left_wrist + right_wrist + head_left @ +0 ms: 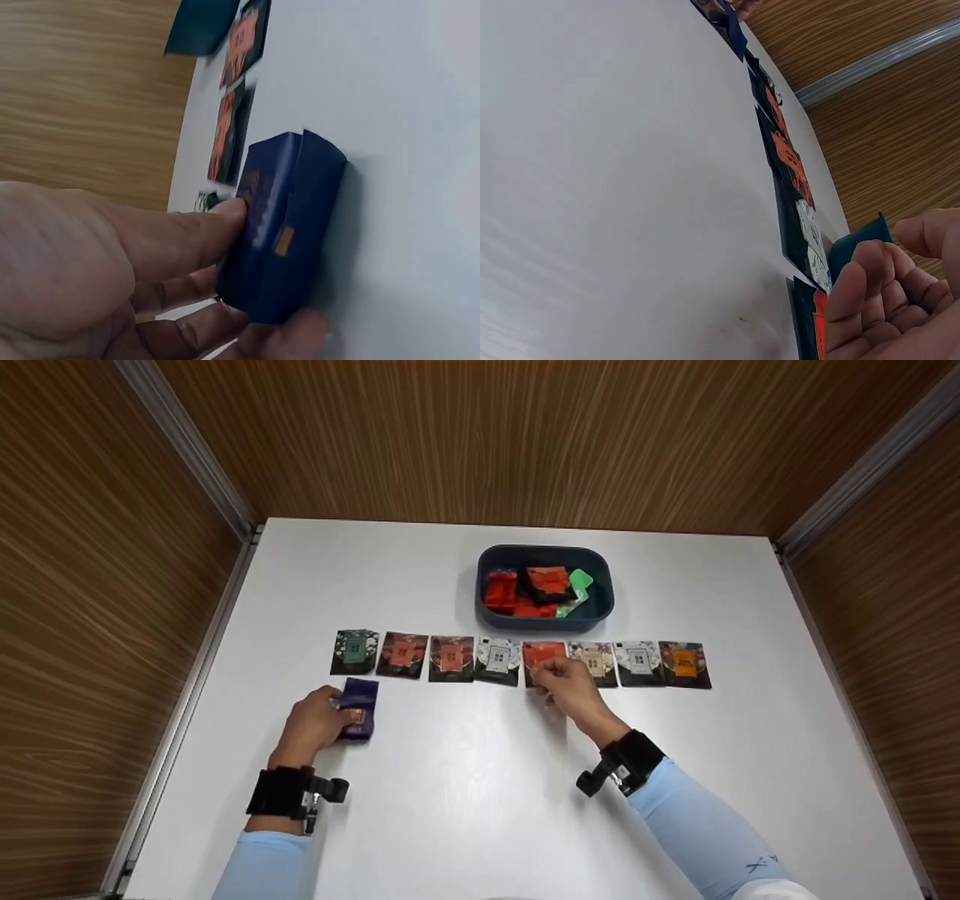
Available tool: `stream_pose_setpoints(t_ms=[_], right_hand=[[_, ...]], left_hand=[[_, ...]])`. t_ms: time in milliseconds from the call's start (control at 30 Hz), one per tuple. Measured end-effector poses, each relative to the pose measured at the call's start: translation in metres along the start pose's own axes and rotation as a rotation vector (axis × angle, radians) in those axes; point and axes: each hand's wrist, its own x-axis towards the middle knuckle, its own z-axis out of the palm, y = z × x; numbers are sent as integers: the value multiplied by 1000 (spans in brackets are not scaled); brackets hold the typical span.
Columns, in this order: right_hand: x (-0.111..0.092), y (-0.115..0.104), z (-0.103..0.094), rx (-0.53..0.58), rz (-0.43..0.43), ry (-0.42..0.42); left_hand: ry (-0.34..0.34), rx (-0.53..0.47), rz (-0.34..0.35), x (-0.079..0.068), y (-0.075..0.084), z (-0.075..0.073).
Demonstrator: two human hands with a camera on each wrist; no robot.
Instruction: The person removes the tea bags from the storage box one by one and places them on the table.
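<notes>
In the head view my left hand (313, 721) grips a dark purple-blue sachet (361, 690) near the row's left end. The left wrist view shows the thumb on the face of this bulging sachet (289, 217) and fingers behind it; its lower edge is close to the white tabletop. My right hand (571, 690) hovers over a red sachet (544, 651) in the row, partly covering it. Seen from the right wrist, its fingers (847, 296) are loosely curled with nothing visible between them; whether a fingertip touches the red sachet (820, 319) cannot be told.
A row of sachets crosses the table: a green one (355, 651), two orange-red ones, white ones (498, 660), a beige one (598, 662) and an orange-labelled one (685, 665). Behind stands a dark blue box (545, 624) with red and green packets. Wood-grain panels (480, 442) enclose the table.
</notes>
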Motion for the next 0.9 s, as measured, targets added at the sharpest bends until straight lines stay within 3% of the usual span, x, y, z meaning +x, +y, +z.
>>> stream_pose_setpoints(t_ms=[167,333,500,733,900], right_hand=[[0,-1,0,-9,-5,-8],[0,0,-2,-18,0,1],[0,2,-5,-13,4,8],[5,5,-8,-26,16,19],[11,4,-15,-44,4,18]], left_hand=[[44,78,-28,-3,0,-6],[95,69,-37,-6,8,-2],[104,88,-18,-5,11,1],[85,85,-43,-4,11,-2],[122,107,-44,-2,20,-6]])
